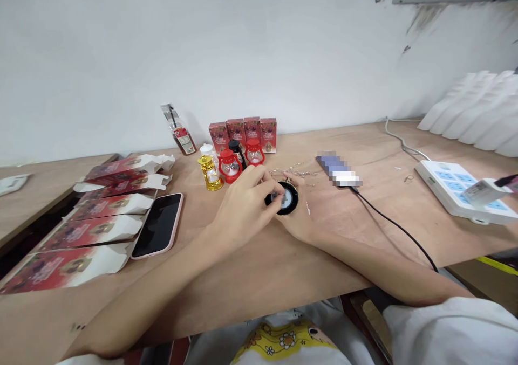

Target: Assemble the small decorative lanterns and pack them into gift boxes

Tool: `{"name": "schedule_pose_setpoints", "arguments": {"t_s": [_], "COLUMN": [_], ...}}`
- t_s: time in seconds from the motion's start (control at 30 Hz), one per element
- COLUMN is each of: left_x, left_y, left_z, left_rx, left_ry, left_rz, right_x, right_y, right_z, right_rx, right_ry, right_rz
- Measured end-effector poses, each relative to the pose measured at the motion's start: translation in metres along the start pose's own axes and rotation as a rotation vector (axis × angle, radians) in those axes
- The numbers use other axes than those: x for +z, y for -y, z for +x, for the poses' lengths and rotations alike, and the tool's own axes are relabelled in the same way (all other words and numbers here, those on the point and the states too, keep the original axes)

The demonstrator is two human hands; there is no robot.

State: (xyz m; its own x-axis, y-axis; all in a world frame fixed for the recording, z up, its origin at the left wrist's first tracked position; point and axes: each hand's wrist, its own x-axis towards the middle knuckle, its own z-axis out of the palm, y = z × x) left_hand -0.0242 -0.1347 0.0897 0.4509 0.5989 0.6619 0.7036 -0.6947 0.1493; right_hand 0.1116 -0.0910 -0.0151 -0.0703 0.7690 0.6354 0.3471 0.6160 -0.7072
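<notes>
My right hand (302, 217) is wrapped round a small lantern (294, 202), turned so that its round black base with a pale centre faces me. Over that base, the fingertips of my left hand (247, 199) are pinched together at the pale centre; what they hold, if anything, is hidden. Just beyond my left hand stand several small lanterns: a gold one (210, 175), a white one (206, 150), a black one (236, 148) and two red ones, the nearer red lantern (230, 167) among them. Thin metal wire pieces (297, 170) lie behind my right hand.
Several red printed boxes (260, 133) stand by the wall, near a small packet (183, 138). Open-ended red cartons (87, 230) and a pink-edged phone (158, 226) lie left. To the right are a cabled phone (335, 168), a power strip (453, 190) and white stacked pieces (473, 109).
</notes>
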Motion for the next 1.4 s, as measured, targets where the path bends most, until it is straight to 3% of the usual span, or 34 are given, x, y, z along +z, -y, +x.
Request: {"name": "schedule_pose_setpoints", "arguments": {"t_s": [0.13, 0.33, 0.53, 0.77, 0.83, 0.9, 0.97, 1.03, 1.17, 1.4], "left_x": [0.001, -0.004, -0.005, -0.037, -0.042, -0.039, -0.027, -0.012, 0.010, 0.016], "left_y": [-0.003, -0.009, -0.009, 0.007, 0.020, 0.036, 0.052, 0.063, 0.070, 0.063], "left_z": [-0.001, 0.000, 0.001, 0.012, 0.014, 0.014, 0.011, 0.007, 0.002, 0.002], "left_rx": [-0.026, -0.078, -0.091, -0.208, -0.247, -0.263, -0.250, -0.215, -0.172, -0.187], "left_ry": [0.028, 0.102, 0.095, 0.089, 0.228, 0.483, 0.742, 0.897, 1.022, 1.053], "left_rz": [0.019, 0.044, 0.001, 0.003, 0.081, 0.147, 0.186, 0.176, 0.196, 0.342], "right_x": [0.000, 0.002, 0.002, 0.004, 0.004, 0.004, 0.004, 0.004, 0.005, 0.005], "right_y": [-0.001, -0.005, -0.006, -0.007, -0.006, -0.005, -0.004, -0.004, -0.007, -0.007], "right_z": [0.000, 0.001, 0.002, 0.001, 0.001, 0.001, 0.001, 0.000, 0.000, -0.001], "right_rx": [0.005, -0.095, -0.104, -0.055, -0.043, -0.030, -0.025, -0.024, -0.028, -0.018], "right_ry": [-0.006, -0.066, -0.053, -0.054, -0.044, -0.028, -0.015, 0.000, 0.016, 0.024], "right_rz": [0.074, 0.143, 0.126, 0.125, 0.112, 0.100, 0.091, 0.082, 0.089, 0.103]}}
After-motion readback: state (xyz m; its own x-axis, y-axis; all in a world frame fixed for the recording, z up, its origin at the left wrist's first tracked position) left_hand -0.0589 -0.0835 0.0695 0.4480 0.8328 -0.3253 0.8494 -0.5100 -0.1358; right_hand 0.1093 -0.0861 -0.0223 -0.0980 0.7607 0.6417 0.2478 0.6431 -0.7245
